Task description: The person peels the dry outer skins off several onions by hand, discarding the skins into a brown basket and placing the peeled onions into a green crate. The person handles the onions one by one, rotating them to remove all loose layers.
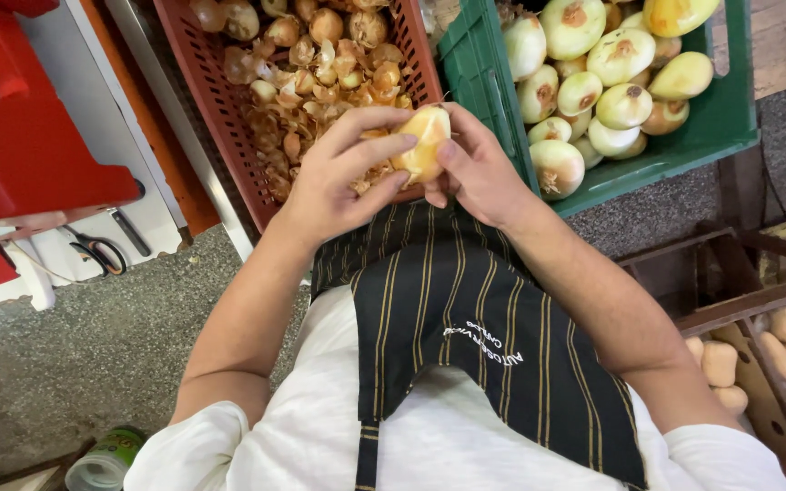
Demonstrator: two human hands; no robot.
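1. Nearest the camera: a white shirt and a dark apron (466, 318) with thin yellow stripes cover the person's torso; both bare forearms extend forward from it.
2. Left hand (334, 177): fingers curled, the fingertips pressing on the top and near side of a partly peeled onion (422, 141). The hand has hold of it.
3. Right hand (479, 168): closed round the same onion from the other side, the thumb lying against its lower right face. Both hands grip the onion together.
4. The onion is yellowish, with smooth bared flesh showing. It is held in the air above the near edge of the red crate (220, 109), just in front of the apron's top edge.
5. The red crate holds loose brown onion skins (320, 86) and several unpeeled onions at its far end.
6. Just beside it, to the right, a green crate (484, 64) holds peeled pale onions (593, 82), piled several deep.
7. Lower right: a wooden crate (739, 305) contains pale tan squashes (775, 350).
8. Left: scissors (97, 250) lie on a white surface, near red furniture (29, 136).
9. Bottom left: a green-and-white can (106, 459) stands on the speckled grey floor (75, 355).
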